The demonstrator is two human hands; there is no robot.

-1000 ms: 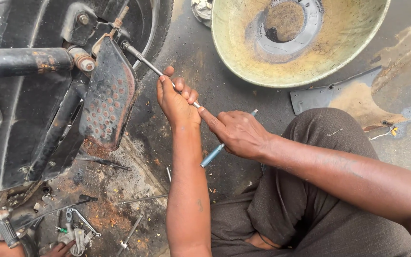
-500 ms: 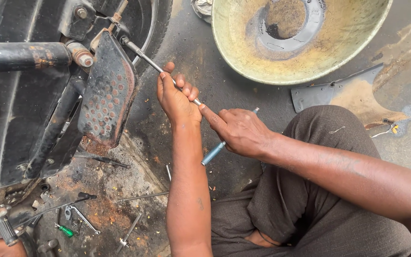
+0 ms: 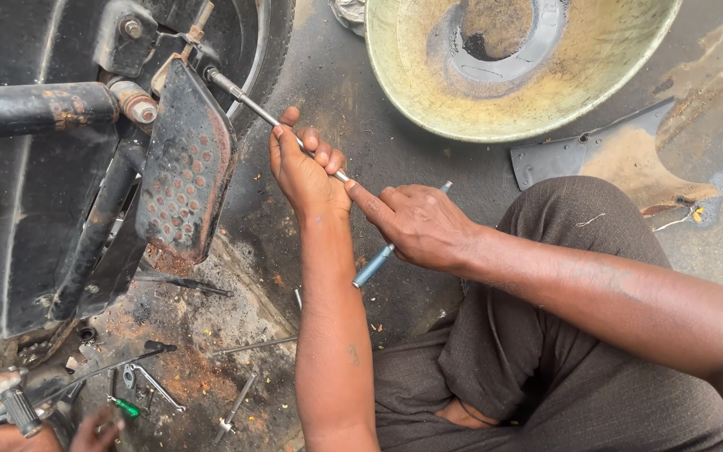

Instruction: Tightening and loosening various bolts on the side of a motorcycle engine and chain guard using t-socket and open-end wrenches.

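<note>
My left hand (image 3: 305,172) is closed around a thin steel rod (image 3: 244,99). The rod runs up-left to a fitting behind a rusty perforated footplate (image 3: 186,167) on a black vehicle frame (image 3: 35,109). My right hand (image 3: 416,222) sits just right of the left one. It grips a blue-handled tool (image 3: 373,266) lying crosswise at the rod's near end. Its index finger points along the rod and touches my left hand. Whether the blue tool joins the rod is hidden by my fingers.
A big yellow-green basin (image 3: 428,100) holding dark oil stands at the top. A grey metal sheet (image 3: 546,159) lies to its right, and my trousered knee (image 3: 579,243) is below. Spanners and a green-handled tool (image 3: 127,408) lie on the rusty oily floor lower left, beside another person's hand (image 3: 94,431).
Both hands keep the same grip on the rod and the blue tool. The view has drifted slightly, and the other person's hand at the lower left has shifted.
</note>
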